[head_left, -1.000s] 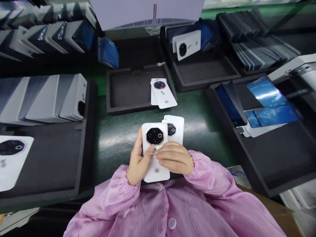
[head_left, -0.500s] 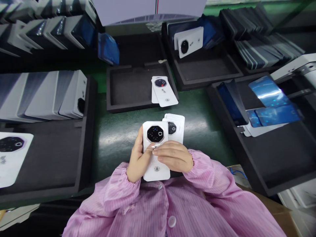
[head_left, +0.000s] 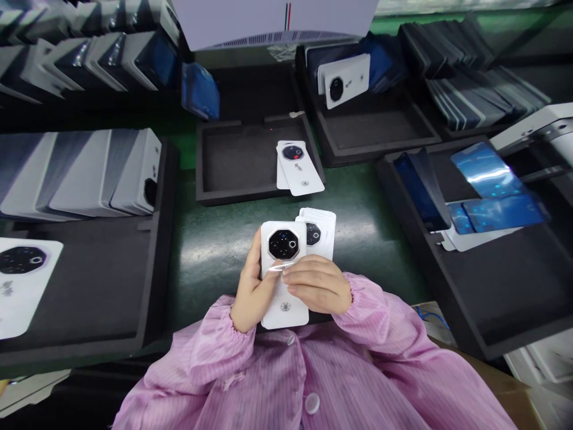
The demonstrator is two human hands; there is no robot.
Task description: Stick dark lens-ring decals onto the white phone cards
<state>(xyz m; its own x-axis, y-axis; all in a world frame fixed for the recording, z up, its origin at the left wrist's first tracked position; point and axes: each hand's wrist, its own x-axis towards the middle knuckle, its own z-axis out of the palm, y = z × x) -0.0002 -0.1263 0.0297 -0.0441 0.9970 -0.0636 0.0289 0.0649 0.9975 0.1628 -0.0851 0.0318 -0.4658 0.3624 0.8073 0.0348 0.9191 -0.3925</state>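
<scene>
I hold a white phone back cover (head_left: 283, 272) with a black octagonal camera module upright over the green bench. My left hand (head_left: 251, 292) grips its left edge and back. My right hand (head_left: 317, 284) lies across its middle, thumb and forefinger pinched on a small clear film (head_left: 278, 267) just below the camera module. Behind the held cover a small stack of the same white covers (head_left: 319, 230) rests on the bench. Both arms are in pink striped sleeves.
Black foam trays ring the bench: one ahead (head_left: 215, 197) with two white covers (head_left: 298, 169) on its right rim, one at left (head_left: 154, 263) with a row of leaning covers (head_left: 80, 173), one at right (head_left: 474, 322) with blue films (head_left: 492, 191). More trays of covers stand behind.
Almost nothing has moved. The held cover and both hands keep the same pose; the view has shifted slightly.
</scene>
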